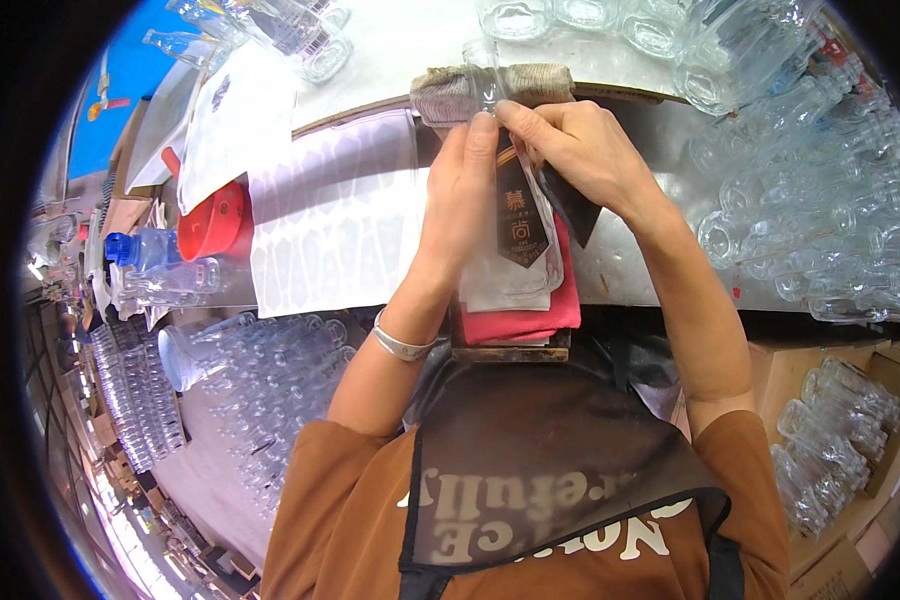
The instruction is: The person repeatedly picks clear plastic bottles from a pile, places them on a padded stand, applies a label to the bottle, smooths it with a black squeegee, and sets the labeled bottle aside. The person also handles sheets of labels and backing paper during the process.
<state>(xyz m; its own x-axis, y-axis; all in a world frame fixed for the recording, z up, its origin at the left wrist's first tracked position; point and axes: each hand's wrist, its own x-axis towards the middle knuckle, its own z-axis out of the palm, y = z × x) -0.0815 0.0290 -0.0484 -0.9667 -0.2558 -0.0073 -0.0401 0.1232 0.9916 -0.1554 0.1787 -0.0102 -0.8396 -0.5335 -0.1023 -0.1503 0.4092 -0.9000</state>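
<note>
- While its narrow end points away from the wearer, the clear glass bottle (484, 80) lies along a nearly front-to-back axis, its wider end swung slightly right; the dark pointed label (522, 225) on it aims its tip toward the body
- Below the bottle are a white sheet (482, 296) and red cloth (520, 327), with a wooden edge (510, 354) nearest the body; the narrow end lies across a grey cloth roll (440, 97)
- On the bench (630, 275), a sheet of pale outlined shapes (335, 220) lies to the left, near a red container (213, 220); clear glassware (820, 230) crowds the right side, and more fills part of an open box (885, 470) at lower right
- The bottle lies between both hands, its narrow end reaching past the fingertips
- The left hand (457, 190) is half closed, its thumb along the bottle, its other fingers mostly hidden, so whether it grips I cannot tell
- The right hand (595, 155) is curled, thumb and forefinger close together at the bottle, a dark strip (575, 208) hanging beneath; what they pinch I cannot tell
</note>
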